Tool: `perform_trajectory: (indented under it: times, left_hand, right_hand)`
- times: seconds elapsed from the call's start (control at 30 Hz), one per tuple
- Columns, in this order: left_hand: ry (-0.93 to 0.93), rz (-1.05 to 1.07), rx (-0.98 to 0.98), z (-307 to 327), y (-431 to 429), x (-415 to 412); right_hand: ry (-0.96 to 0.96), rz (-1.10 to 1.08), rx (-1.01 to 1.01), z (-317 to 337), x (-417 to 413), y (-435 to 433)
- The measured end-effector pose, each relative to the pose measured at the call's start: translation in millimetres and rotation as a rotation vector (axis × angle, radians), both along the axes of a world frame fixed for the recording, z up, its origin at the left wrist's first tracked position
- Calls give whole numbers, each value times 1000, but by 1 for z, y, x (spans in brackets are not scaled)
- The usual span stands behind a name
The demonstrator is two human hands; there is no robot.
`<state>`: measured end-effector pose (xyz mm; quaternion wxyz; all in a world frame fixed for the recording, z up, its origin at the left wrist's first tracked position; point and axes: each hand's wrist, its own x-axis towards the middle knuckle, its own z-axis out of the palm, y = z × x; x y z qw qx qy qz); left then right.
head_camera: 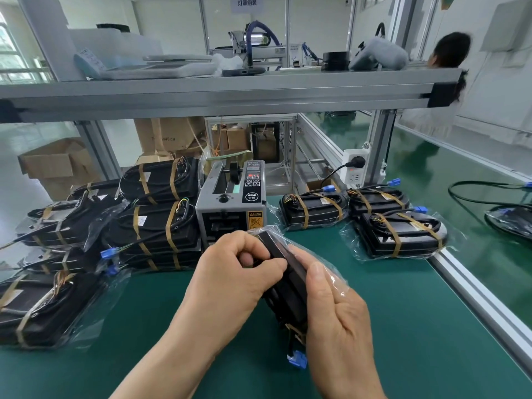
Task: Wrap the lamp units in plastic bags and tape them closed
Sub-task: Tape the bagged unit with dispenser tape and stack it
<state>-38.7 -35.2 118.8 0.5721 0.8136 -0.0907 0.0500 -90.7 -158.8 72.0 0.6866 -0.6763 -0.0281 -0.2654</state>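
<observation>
Lamp unit partly behind right hand

A lamp unit, sheathed in a plastic bag, is held over the green table. Its upper end is gripped by the left hand, its right side by the right hand. A tape dispenser is seen behind.

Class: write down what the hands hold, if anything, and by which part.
Both hold one bagged lamp unit: the left hand grips its upper end, the right hand its right edge, thumb on top.
</observation>
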Motion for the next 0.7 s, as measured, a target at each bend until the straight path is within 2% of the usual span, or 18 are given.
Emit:
perform_trajectory:
  times: [0.37, 0.6, 0.7]
  left_hand:
    - [-2, 1, -88, -7, -4, 7]
    - [15, -105, 31, -5, 3, 8]
    - [43, -124, 7, -3, 6, 13]
  right_hand:
    - [-4, 4, -4, -3, 3, -1]
    - [-31, -20, -15, 0, -1, -4]
    - [-48, -21, -36, 0, -2, -5]
